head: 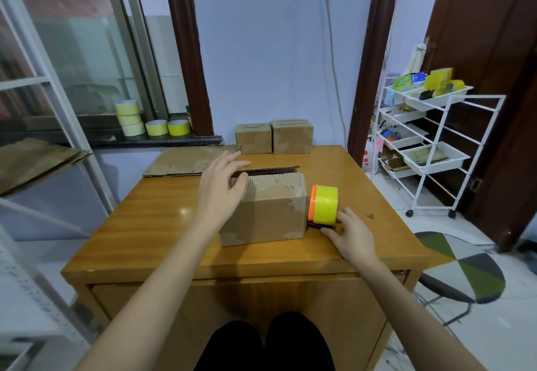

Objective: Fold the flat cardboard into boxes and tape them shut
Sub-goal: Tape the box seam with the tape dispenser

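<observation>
A folded brown cardboard box (267,213) stands in the middle of the wooden table (151,225), its top flaps not fully closed. My left hand (222,184) hovers over the box's left top edge with fingers spread and relaxed. A tape dispenser with a yellow roll and orange hub (324,206) stands against the box's right end. My right hand (348,232) touches the dispenser's base from the near side; its grip is not clear. Flat cardboard (186,162) lies at the table's far left. Two finished boxes (274,138) stand at the far edge.
Several yellow tape rolls (151,122) sit on the windowsill at left. More flat cardboard (35,161) lies on a shelf at far left. A white wire trolley (430,144) with trays stands at right, and a patterned stool (462,266) is beside the table.
</observation>
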